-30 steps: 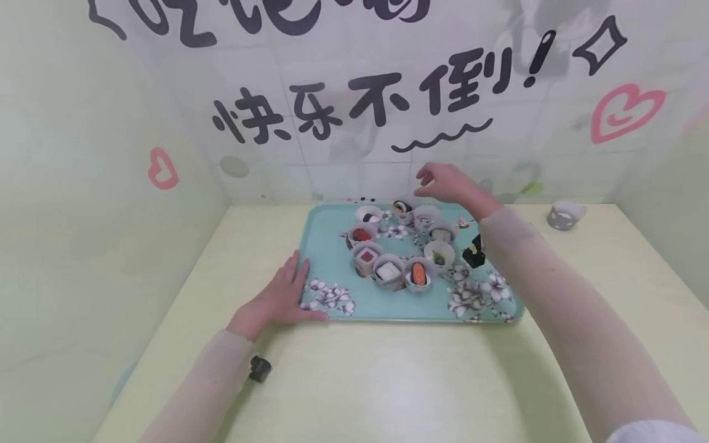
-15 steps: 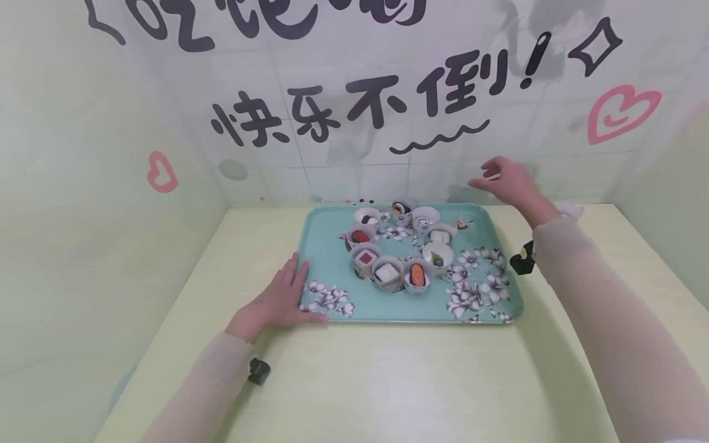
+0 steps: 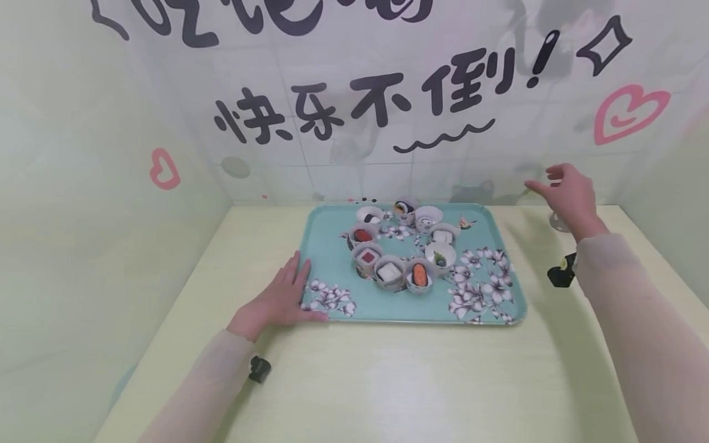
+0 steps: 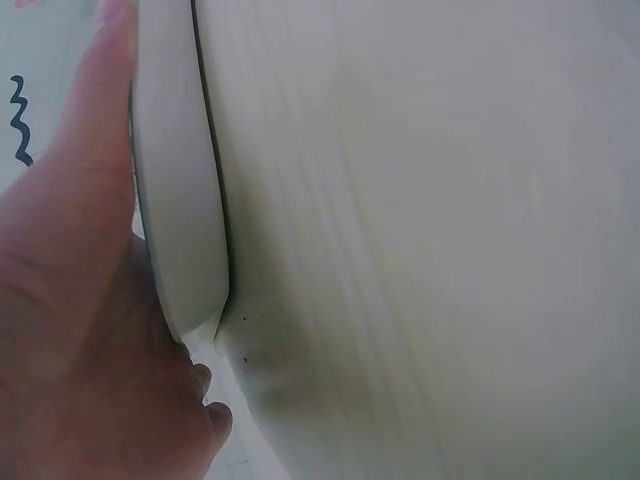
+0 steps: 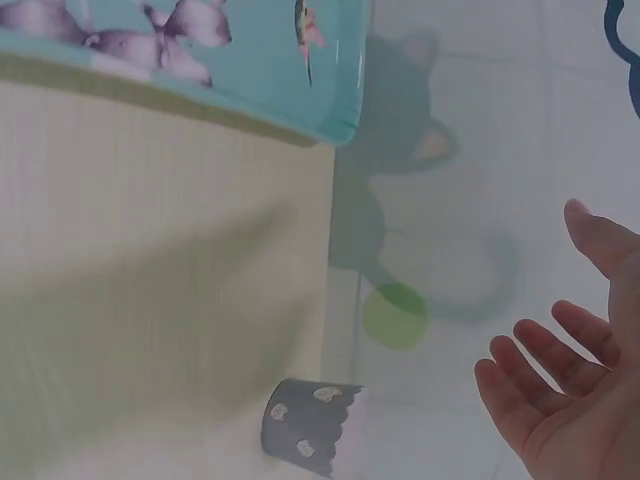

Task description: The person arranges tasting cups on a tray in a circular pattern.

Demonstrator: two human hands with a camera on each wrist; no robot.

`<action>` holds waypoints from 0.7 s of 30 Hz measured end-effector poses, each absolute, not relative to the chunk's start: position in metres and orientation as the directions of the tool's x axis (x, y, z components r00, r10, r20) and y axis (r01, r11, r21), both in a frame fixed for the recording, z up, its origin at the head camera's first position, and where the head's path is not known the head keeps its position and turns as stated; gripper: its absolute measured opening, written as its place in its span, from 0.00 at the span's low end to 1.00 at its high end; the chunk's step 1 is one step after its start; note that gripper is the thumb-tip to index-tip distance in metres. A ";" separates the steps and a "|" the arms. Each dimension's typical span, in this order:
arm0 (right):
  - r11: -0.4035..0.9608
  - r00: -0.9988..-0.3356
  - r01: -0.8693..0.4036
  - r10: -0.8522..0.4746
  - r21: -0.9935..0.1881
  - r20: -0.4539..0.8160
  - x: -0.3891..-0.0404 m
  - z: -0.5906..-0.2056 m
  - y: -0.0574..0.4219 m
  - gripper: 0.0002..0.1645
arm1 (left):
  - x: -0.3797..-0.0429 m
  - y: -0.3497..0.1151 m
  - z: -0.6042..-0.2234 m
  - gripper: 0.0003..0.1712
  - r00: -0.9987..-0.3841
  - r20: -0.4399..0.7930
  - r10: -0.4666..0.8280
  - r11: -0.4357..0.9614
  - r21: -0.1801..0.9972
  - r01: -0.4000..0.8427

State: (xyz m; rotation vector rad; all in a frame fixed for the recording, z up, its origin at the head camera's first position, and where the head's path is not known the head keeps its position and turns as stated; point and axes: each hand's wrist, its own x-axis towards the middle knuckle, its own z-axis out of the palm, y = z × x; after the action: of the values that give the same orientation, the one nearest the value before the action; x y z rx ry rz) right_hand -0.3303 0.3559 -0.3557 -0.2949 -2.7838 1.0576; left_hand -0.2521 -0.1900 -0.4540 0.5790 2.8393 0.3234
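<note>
My left hand (image 3: 275, 299) rests at the front left corner of a turquoise flowered tray (image 3: 327, 231), fingers straight along its left edge and thumb at the front rim. In the left wrist view the palm (image 4: 70, 330) lies against the tray's pale outer side (image 4: 180, 200). On the tray several paper cups form a ring, among them one with an orange-topped sushi piece (image 3: 419, 275) and one with a white piece (image 3: 389, 272). To the tray's right, my right hand (image 3: 573, 195) hangs empty in the air, fingers loosely bent. Beneath it stands a grey patterned paper cup (image 5: 305, 425), mostly hidden in the head view.
Behind the tray rises a pale wall (image 3: 354, 178) with black writing, meeting the table's back edge. A side panel (image 3: 111, 246) bounds the table at left. Small black devices (image 3: 259, 369) sit at both wrists. The pale table (image 3: 399, 381) stretches in front of the tray.
My right hand has moved right, from above the back of the tray to over the lone grey cup. My left hand and the cups on the tray have stayed put.
</note>
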 end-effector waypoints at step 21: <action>0.588 -0.884 0.323 0.468 -0.742 -0.014 -0.303 -0.398 0.423 0.56 | -0.252 -0.190 -0.453 0.76 -0.900 -0.180 0.397 0.904 0.249 0.349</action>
State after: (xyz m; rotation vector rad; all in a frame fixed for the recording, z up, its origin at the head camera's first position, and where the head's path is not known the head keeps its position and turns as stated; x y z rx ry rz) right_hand -0.3030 0.4228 -0.3980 -0.6624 -2.6331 1.1751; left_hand -0.2520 -0.1899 -0.4533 0.5640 2.8408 0.3104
